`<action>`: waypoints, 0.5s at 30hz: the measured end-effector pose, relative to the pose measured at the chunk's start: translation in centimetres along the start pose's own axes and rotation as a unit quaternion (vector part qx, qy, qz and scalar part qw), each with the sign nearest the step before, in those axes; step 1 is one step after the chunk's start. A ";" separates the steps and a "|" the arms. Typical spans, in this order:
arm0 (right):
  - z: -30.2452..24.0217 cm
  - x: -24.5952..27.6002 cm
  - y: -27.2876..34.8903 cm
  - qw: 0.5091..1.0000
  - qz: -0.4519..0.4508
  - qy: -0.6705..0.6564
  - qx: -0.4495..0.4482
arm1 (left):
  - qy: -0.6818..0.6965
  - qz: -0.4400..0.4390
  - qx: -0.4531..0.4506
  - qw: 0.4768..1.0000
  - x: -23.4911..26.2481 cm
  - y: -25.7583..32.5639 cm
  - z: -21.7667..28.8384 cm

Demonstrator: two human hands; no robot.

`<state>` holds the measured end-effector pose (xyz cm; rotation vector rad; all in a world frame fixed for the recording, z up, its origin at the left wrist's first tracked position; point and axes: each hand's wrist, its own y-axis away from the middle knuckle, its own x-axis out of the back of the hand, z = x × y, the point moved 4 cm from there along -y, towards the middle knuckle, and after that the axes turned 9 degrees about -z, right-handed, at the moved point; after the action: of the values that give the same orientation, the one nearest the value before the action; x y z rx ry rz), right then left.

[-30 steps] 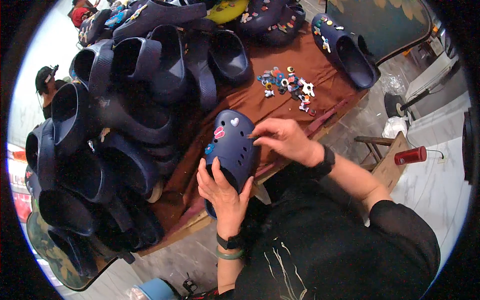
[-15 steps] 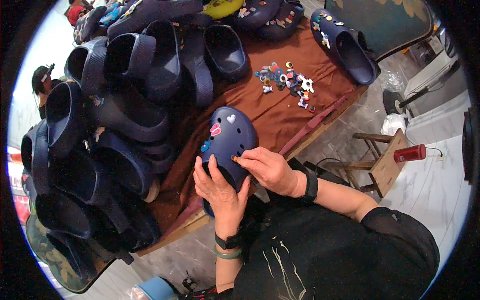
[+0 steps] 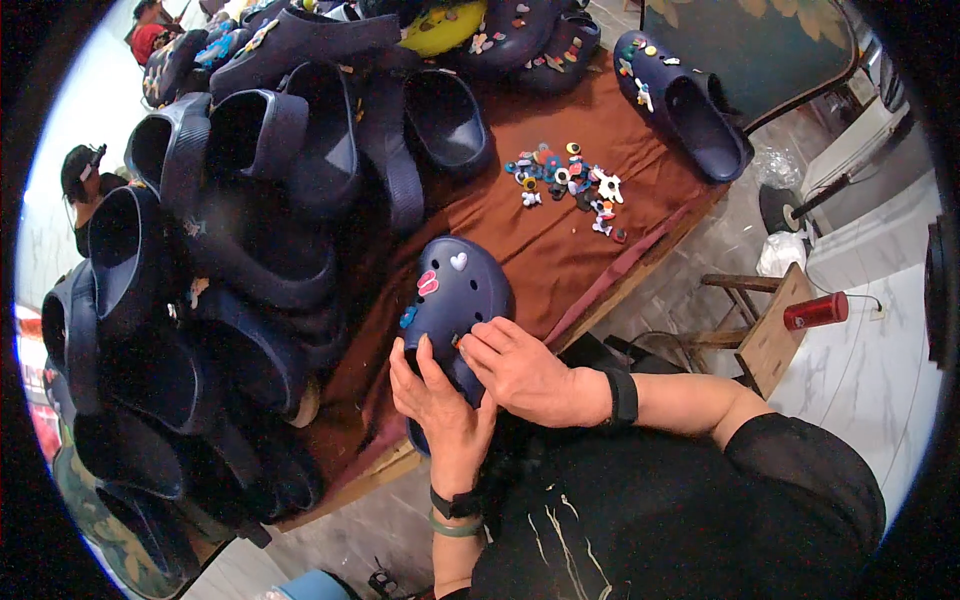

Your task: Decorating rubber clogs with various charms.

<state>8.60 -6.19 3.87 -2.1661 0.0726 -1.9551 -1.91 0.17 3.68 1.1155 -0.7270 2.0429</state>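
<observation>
A navy clog [image 3: 475, 270] lies at the table's front edge, toe pointing away from me. My left hand [image 3: 440, 395] grips it around the foot opening, thumb on the right side and fingers on the left. Fixed to its upper are a white heart charm [image 3: 459, 261], a pink flip-flop charm [image 3: 428, 283] and a blue charm [image 3: 408, 317]. With fingers bunched together, my right hand [image 3: 525, 370] presses at a small orange-and-dark shoe charm [image 3: 457, 340] over the holes near the opening. The fingers cover most of that charm.
Loose charms [image 3: 565, 180] lie in a pile on the brown cloth [image 3: 530, 245]. Many plain navy clogs [image 3: 270, 240] crowd the left side. A decorated clog [image 3: 690, 110] rests at the far right corner. A wooden stool [image 3: 770, 340] with a red cylinder [image 3: 815, 311] stands at right.
My right hand has shifted slightly left and down, its fingers now covering more of the orange charm. The view has tilted a little, so the table sits lower in it.
</observation>
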 end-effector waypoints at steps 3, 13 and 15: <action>1.5 -0.4 -0.8 0.994 -0.004 -0.111 -0.024 | 0.005 -0.001 0.001 1.000 0.0 -0.4 -0.2; 2.8 -0.5 1.2 0.971 0.140 -0.190 -0.041 | 0.065 0.100 0.023 0.993 1.1 0.5 -0.1; 2.2 -0.6 1.6 0.964 0.148 -0.219 -0.036 | 0.129 0.112 -0.007 0.985 0.0 1.3 0.1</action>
<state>10.87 -7.39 2.80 -2.4172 0.3736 -1.3040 -2.85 -0.66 3.50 0.7692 -0.7606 2.3127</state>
